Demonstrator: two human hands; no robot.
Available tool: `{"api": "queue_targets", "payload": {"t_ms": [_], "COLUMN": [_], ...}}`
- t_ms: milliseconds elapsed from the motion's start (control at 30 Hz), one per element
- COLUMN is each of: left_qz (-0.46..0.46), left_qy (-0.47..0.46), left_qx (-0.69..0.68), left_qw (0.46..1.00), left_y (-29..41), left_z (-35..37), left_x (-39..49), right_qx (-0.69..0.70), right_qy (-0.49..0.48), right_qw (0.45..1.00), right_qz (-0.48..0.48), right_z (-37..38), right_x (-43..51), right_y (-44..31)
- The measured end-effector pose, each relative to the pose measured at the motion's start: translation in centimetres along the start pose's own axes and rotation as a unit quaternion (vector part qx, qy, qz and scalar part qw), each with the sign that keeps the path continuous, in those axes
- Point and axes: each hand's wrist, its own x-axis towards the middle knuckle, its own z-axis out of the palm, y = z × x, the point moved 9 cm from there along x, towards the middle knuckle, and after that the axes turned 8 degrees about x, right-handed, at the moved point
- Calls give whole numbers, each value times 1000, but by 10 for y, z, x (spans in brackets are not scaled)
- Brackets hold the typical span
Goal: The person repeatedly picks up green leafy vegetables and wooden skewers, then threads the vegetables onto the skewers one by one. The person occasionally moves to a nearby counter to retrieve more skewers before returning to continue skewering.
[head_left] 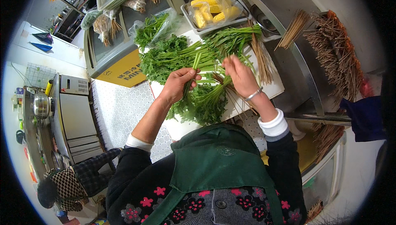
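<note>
My left hand point(182, 81) is closed around a few green vegetable stalks point(197, 60), their cut ends pointing up and their leaves hanging below. To its right is my right hand point(239, 74), fingers bent together and blurred at the tips; whether something thin is in them I cannot tell. Under both hands lies a heap of leafy greens point(164, 59) with stems pointing right. Nearer to me, a second leafy bunch point(207, 104) lies beside thin wooden skewers point(236, 93). More skewers point(261, 61) rest across the white board point(273, 84), below long-leaved greens point(230, 37).
Bagged corn cobs point(213, 8) sit in a metal tray point(202, 32) behind the greens. Bundled skewers point(292, 28) and a large mass of sticks point(334, 54) stand at right. A chest freezer point(119, 67) is at left. Another person point(68, 184) is at lower left.
</note>
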Motion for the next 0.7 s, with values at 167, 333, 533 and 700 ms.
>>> {"api": "queue_targets", "payload": {"t_ms": [167,333,533,700], "left_qz": [-37,-46,-59,-36], "left_qy": [8,4,22,36], "left_qx": [-21,-77,-76,-44], "left_qw": [999,996,995,998], "left_y": [-22,-38,-46,-47], "left_z": [-3,1,1,0], "left_x": [-8,-13,-16,-16], "right_qx": [-52,-18,-12,-2], "right_qy": [-47,-39,-40,-42], "right_qw": [997,998,999,999], "right_qz": [-25,-42,-22,-8], "right_z": [10,18,27,32], "right_x": [-38,-49,-49,-50], "right_y": [4,14,26,31]}}
